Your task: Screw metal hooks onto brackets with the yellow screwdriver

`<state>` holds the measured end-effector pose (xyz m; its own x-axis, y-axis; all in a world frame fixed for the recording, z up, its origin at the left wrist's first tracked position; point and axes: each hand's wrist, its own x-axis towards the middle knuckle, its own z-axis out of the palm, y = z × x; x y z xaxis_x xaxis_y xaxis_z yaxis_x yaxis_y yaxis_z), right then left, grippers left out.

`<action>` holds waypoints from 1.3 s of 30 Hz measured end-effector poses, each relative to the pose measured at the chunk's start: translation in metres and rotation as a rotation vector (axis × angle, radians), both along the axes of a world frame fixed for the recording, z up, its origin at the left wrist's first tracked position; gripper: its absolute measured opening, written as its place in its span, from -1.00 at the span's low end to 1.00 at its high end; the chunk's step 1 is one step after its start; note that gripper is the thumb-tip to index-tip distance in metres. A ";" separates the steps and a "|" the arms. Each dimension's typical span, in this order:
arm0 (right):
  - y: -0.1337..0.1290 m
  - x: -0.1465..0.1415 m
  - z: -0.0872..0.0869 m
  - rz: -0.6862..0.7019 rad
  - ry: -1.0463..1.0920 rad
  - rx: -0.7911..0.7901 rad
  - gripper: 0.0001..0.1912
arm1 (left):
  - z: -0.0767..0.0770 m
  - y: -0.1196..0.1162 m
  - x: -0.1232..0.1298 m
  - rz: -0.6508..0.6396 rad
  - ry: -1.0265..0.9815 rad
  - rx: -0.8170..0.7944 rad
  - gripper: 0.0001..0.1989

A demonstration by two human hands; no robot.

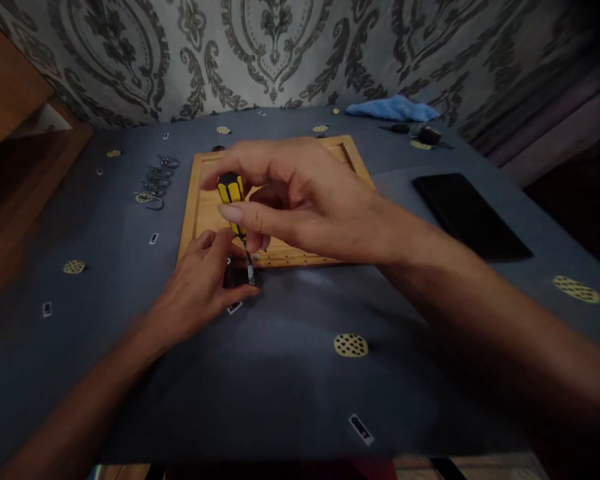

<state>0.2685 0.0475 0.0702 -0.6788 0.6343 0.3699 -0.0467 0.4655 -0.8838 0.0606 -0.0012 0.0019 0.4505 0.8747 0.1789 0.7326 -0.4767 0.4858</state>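
Right hand [300,193] fingers close around a yellow-and-black screwdriver [231,190], its shaft pointing toward 6 o'clock beside the near edge of a wooden board [204,210]. Left hand [200,273] fingers stand part-open about a dark metal piece [235,275]; whether they grip it, I cannot tell. Metal hooks [157,177] lie at the board's 9 o'clock.

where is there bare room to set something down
Free: the near tablecloth in front of the wooden board; also between hooks and wooden furniture. Crowded: the board's near-left part, where left hand, right hand and screwdriver gather.
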 end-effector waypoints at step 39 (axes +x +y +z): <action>-0.007 -0.002 -0.001 -0.254 -0.046 0.201 -0.78 | 0.001 0.002 -0.004 -0.020 -0.067 -0.033 -0.56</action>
<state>0.2663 0.0401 0.0690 -0.5273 0.7026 0.4778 0.1308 0.6227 -0.7714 0.0570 0.0008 0.0026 0.4560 0.8716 0.1799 0.6885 -0.4736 0.5493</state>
